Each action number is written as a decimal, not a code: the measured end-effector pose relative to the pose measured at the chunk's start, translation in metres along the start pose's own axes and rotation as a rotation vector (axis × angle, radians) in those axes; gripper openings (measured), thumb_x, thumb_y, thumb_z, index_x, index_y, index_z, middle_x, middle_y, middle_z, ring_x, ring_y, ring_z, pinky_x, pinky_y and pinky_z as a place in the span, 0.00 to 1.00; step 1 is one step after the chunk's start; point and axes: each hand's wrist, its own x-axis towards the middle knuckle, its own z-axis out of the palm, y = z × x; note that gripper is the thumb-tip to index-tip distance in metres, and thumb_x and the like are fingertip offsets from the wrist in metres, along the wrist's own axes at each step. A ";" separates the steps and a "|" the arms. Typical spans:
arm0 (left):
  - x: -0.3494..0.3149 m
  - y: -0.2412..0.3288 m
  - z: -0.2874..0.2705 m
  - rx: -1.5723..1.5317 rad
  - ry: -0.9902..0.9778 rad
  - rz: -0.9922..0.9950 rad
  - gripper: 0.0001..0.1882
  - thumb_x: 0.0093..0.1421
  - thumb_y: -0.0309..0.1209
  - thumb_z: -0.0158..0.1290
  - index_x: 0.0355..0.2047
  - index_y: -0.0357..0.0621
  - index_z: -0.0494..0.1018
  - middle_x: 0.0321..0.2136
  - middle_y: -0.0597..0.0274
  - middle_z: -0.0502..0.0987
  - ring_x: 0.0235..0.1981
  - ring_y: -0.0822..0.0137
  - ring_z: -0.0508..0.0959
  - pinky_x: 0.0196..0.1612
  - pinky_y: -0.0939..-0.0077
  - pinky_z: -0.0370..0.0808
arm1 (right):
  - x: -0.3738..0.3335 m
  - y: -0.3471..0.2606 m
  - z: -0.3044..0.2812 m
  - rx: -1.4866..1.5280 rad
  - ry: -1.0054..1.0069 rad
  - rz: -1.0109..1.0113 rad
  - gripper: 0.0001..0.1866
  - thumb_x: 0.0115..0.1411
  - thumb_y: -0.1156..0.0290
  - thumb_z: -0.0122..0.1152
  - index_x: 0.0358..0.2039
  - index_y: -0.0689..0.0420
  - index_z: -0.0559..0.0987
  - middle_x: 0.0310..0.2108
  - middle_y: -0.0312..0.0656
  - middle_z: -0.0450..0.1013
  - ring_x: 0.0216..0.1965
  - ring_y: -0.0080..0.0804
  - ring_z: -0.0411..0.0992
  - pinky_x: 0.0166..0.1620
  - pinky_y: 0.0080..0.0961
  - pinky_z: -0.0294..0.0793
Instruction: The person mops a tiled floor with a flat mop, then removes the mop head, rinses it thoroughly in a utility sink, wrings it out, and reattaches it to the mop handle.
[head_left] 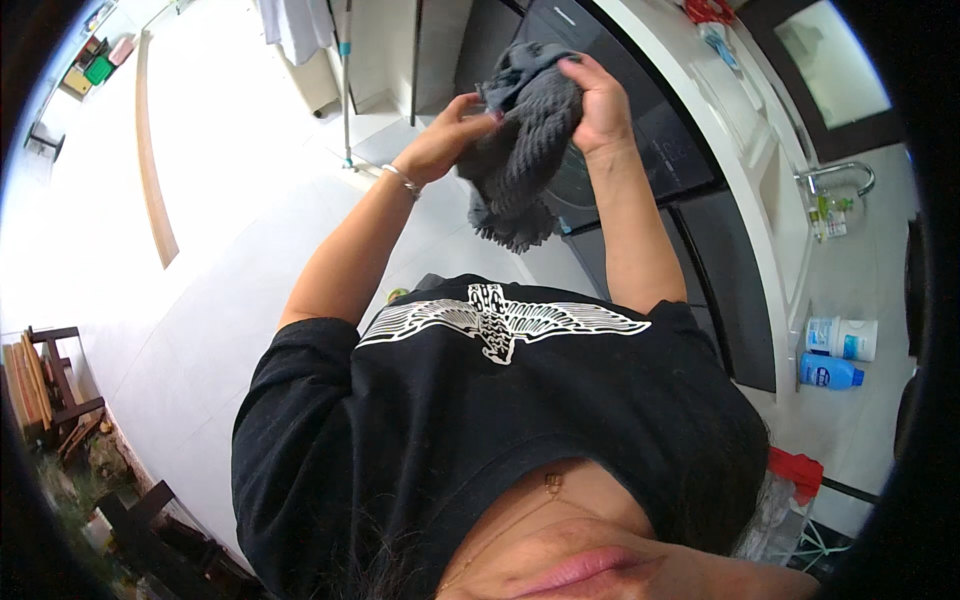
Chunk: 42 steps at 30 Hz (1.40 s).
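A dark grey, ribbed knit cloth (522,150) is bunched up in front of me, its frayed-looking lower edge hanging free. My right hand (605,110) is closed on its upper right side, with the thumb on top of the fabric. On the other side my left hand (445,142), a bracelet at its wrist, has its fingers closed on the cloth's left edge. Some of the left fingertips are hidden in the folds. Both arms are stretched out and hold the cloth up, off any surface.
Behind the cloth stands a dark appliance (650,150) with a round door, under a white counter (740,190). A tap (845,178), a blue bottle (830,371) and a white tub (842,338) are at the right. A pole (346,100) stands beyond my left hand; dark wooden furniture (75,375) is at the left.
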 end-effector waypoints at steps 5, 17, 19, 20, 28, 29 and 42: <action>0.002 0.010 -0.048 0.386 0.252 -0.101 0.39 0.43 0.47 0.60 0.45 0.25 0.62 0.37 0.47 0.72 0.37 0.64 0.73 0.40 0.77 0.70 | 0.017 0.022 0.034 -0.911 -0.265 -0.504 0.07 0.50 0.74 0.57 0.29 0.62 0.74 0.21 0.36 0.72 0.24 0.19 0.69 0.29 0.15 0.67; -0.010 0.083 -0.122 0.244 0.993 0.418 0.16 0.48 0.29 0.46 0.35 0.28 0.66 0.23 0.50 0.72 0.24 0.64 0.72 0.30 0.75 0.69 | 0.104 0.089 0.064 -1.140 -0.226 -0.498 0.14 0.52 0.64 0.48 0.35 0.57 0.73 0.31 0.55 0.71 0.35 0.54 0.69 0.39 0.40 0.68; -0.017 0.082 -0.125 0.846 1.177 0.444 0.16 0.50 0.30 0.46 0.35 0.29 0.66 0.22 0.53 0.71 0.23 0.68 0.71 0.27 0.78 0.68 | 0.125 0.107 0.076 -1.287 -0.243 -0.417 0.14 0.51 0.65 0.45 0.37 0.54 0.73 0.30 0.54 0.72 0.34 0.53 0.69 0.40 0.41 0.68; -0.025 0.086 -0.132 0.902 1.197 0.441 0.15 0.51 0.30 0.46 0.36 0.29 0.65 0.23 0.54 0.71 0.23 0.68 0.71 0.28 0.78 0.68 | 0.136 0.113 0.086 -1.333 -0.275 -0.403 0.14 0.50 0.67 0.45 0.38 0.51 0.72 0.29 0.53 0.72 0.33 0.53 0.70 0.39 0.42 0.68; -0.045 0.097 -0.156 0.878 1.387 0.478 0.13 0.55 0.23 0.42 0.41 0.41 0.67 0.30 0.59 0.75 0.31 0.71 0.74 0.35 0.80 0.70 | 0.239 0.175 0.121 -1.175 -1.576 0.028 0.22 0.53 0.56 0.53 0.47 0.50 0.68 0.41 0.43 0.71 0.39 0.35 0.70 0.46 0.27 0.65; -0.044 0.094 -0.155 0.808 1.384 0.433 0.13 0.55 0.23 0.42 0.42 0.41 0.67 0.31 0.59 0.75 0.32 0.70 0.74 0.37 0.80 0.70 | 0.275 0.180 0.119 -1.319 -1.548 -0.023 0.22 0.52 0.56 0.55 0.46 0.50 0.69 0.45 0.45 0.68 0.42 0.37 0.68 0.48 0.29 0.63; -0.172 0.070 -0.085 0.815 2.257 0.018 0.11 0.56 0.24 0.42 0.39 0.39 0.68 0.33 0.63 0.72 0.34 0.71 0.71 0.40 0.81 0.68 | 0.518 0.277 0.077 -2.803 -1.117 0.142 0.17 0.48 0.62 0.60 0.39 0.54 0.76 0.41 0.42 0.71 0.42 0.39 0.69 0.45 0.44 0.66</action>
